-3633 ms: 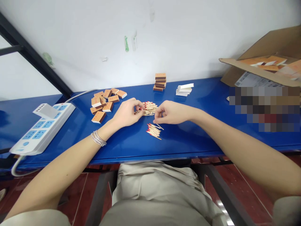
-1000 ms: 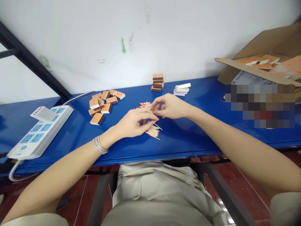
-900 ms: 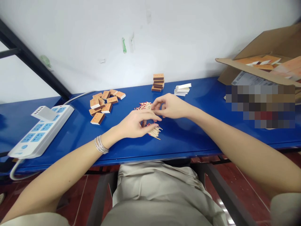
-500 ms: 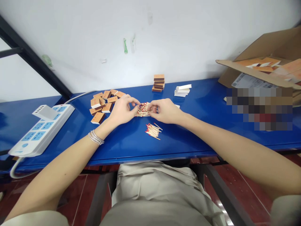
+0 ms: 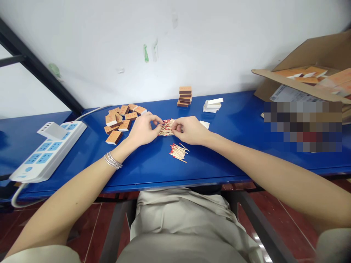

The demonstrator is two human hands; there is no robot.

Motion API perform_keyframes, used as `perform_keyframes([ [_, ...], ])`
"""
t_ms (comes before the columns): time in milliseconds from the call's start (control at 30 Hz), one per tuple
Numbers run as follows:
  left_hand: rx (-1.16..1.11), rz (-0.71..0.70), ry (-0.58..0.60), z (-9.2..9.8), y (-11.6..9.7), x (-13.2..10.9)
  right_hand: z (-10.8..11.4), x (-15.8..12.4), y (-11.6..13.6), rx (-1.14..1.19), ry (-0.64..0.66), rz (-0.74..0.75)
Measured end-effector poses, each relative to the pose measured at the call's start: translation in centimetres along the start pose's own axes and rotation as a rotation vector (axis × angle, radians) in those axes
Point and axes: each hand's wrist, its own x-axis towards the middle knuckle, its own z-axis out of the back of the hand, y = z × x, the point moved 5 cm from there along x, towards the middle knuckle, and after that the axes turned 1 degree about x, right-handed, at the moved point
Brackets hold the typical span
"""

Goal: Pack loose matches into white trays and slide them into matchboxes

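Observation:
A pile of red-tipped matches [image 5: 167,128] lies on the blue table between my two hands. My left hand [image 5: 144,128] is at the pile's left end, its thumb and forefinger pinched on matches there. From the right, my right hand [image 5: 190,130] has curled fingers closed on matches at the opposite end; its fingertips are partly hidden. Nearer to me lies a smaller bunch of matches [image 5: 178,152], untouched. Beside my right hand, a flat white piece [image 5: 204,125] rests on the table. Several orange matchboxes [image 5: 114,137] are heaped left of my left hand.
Behind the pile stand a stack of matchboxes [image 5: 184,96] and a stack of white trays [image 5: 213,105]. A white power strip [image 5: 52,151] lies at the left. An open cardboard box [image 5: 297,78] holding orange packs is at the right, beside a blurred patch.
My right hand has shifted slightly left and closer over the matches, uncovering more of the white piece. My left hand has hardly moved.

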Motion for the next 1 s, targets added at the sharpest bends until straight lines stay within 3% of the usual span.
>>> perform_keyframes([
  [133, 0.004, 0.008, 0.026, 0.0, -0.2, -0.1, 1.4, -0.1, 0.0, -0.021, 0.079, -0.066],
  [267, -0.001, -0.035, 0.050, 0.1, -0.8, -0.2, 2.9, -0.5, -0.1, 0.070, 0.261, -0.171],
  [367, 0.015, -0.056, 0.054, 0.1, -1.0, -0.3, 3.8, -1.0, 0.3, 0.112, 0.327, -0.227],
  [633, 0.086, -0.122, 0.113, -0.2, -1.2, -0.7, 3.2, -2.2, 1.1, 0.100, 0.528, -0.280],
  [867, 0.083, -0.121, 0.139, -0.2, -1.2, -0.6, 3.5, -1.6, 0.7, 0.109, 0.445, -0.255],
  [1000, 0.043, -0.139, 0.128, 0.1, -1.4, -0.5, 3.4, -0.9, 0.6, 0.073, 0.246, -0.189],
])
